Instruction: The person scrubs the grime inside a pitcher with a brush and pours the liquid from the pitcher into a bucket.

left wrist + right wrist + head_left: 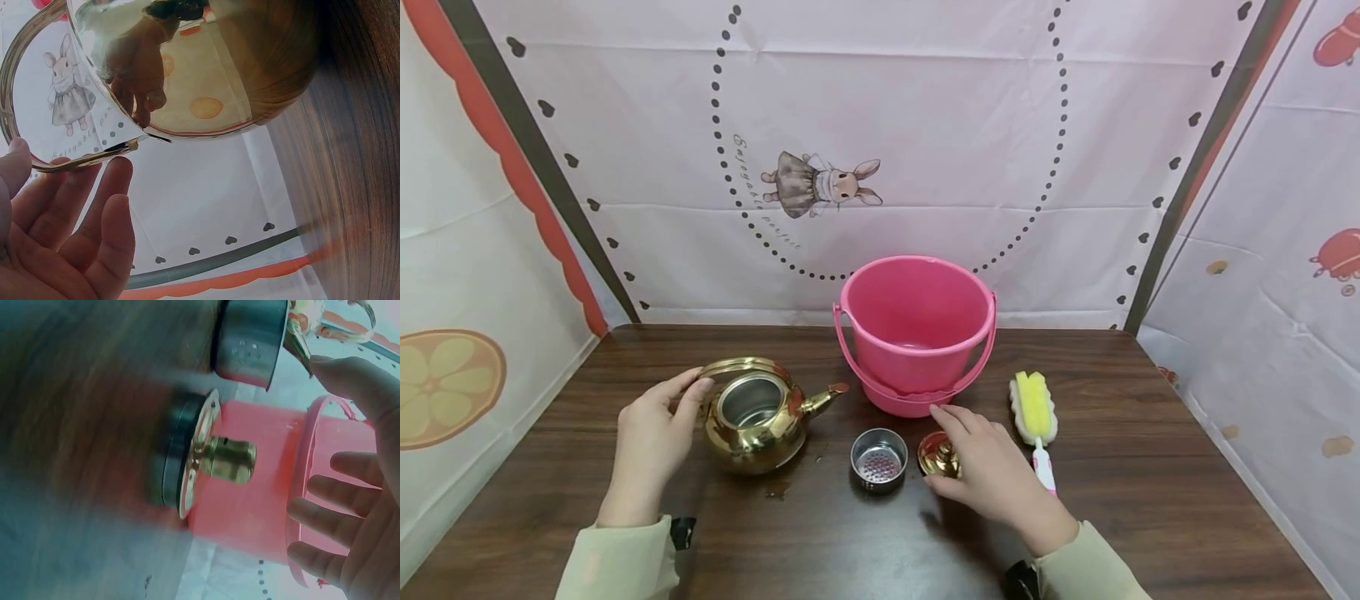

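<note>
A gold teapot (752, 425) without its lid stands at the left of the table, its spout pointing right. My left hand (658, 429) pinches the teapot's handle (81, 164) between thumb and fingers. On the right, my right hand (988, 467) hovers with spread fingers over a gold lid (937, 455), partly covering it in the head view. A gap shows between the hand and the lid's knob (231, 459) in the right wrist view. Left of the lid sits a small steel strainer cup (878, 460) with a perforated bottom.
A pink bucket (917, 367) stands behind the lid and strainer, its handle hanging at the front. To the right lies a yellow-and-white sponge brush (1033, 408), its handle partly behind my right hand. Small wet spots (777, 490) mark the wooden table (1157, 492) near the teapot.
</note>
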Available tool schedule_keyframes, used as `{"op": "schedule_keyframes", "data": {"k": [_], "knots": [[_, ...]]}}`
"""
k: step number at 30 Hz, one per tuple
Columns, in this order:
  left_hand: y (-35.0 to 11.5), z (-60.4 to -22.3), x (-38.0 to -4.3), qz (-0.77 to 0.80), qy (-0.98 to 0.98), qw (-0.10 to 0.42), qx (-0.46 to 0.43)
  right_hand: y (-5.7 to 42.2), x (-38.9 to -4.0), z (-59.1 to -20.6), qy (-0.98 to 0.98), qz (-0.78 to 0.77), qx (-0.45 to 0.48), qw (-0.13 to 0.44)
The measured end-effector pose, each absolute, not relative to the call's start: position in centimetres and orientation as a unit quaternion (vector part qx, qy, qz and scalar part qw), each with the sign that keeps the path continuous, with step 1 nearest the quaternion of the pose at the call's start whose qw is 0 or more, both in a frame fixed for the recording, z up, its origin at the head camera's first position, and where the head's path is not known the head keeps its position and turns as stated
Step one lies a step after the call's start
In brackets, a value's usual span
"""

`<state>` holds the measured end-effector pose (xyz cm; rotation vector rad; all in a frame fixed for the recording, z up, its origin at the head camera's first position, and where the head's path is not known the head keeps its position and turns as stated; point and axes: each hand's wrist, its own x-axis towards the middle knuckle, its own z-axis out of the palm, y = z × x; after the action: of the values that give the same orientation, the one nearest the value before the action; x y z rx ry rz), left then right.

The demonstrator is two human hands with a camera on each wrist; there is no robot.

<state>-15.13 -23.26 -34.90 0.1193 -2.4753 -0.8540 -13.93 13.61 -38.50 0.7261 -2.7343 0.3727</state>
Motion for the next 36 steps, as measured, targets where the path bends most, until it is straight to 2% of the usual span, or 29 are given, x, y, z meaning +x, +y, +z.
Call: {"op": "schedule_keyframes", "data": {"k": [11,22,32,36], "knots": [[-23.2,-34.9,-15.1,-0.311,-0.91,0.274,0.036,15.1,-14.2,-38.6,-0.946,0.126,0.244,0.174],[-23.2,-34.8,-15.2,-0.308,-0.911,0.27,0.038,16.4,-14.1,-38.3,-0.956,0.131,0.214,0.155],[-23.2,-34.9,-15.2,-0.31,-0.911,0.27,0.039,17.5,-13.9,-38.6,-0.954,0.124,0.214,0.17],[-23.3,-35.0,-15.3,-0.308,-0.911,0.27,0.037,18.0,-13.9,-38.8,-0.958,0.119,0.205,0.16]]}}
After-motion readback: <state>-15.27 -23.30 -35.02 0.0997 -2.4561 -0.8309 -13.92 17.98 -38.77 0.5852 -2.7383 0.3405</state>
